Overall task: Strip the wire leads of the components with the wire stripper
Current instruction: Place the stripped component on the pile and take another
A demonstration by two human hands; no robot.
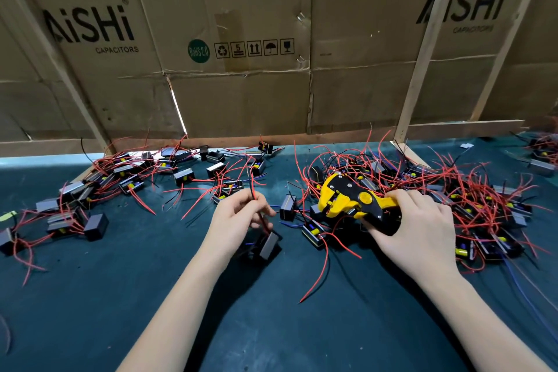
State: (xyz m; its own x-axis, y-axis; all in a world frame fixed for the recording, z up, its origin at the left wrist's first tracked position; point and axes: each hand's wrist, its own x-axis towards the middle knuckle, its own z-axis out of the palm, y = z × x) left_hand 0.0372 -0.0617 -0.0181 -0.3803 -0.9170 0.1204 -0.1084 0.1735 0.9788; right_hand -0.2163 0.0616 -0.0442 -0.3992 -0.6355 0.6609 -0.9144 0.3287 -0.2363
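Left hand pinches red wire lead of black box component hanging just below the grip. Right hand grips yellow-black wire stripper, jaws pointing left, apart from the lead. Tangled component pile behind right grip; dark green desk; cardboard wall.

Bench top w/ dark teal mat, runs full width of view. Behind it a back wall of flattened cardboard boxes, brown, creased, printed "AiSHi CAPACITORS" at left & right, green RoHS 2.0 sticker + row of black handling symbols near centre. Pale wood battens lean across the cardboard, one at left, two at right. Thin bright slit in a cardboard seam. Light even, from above.
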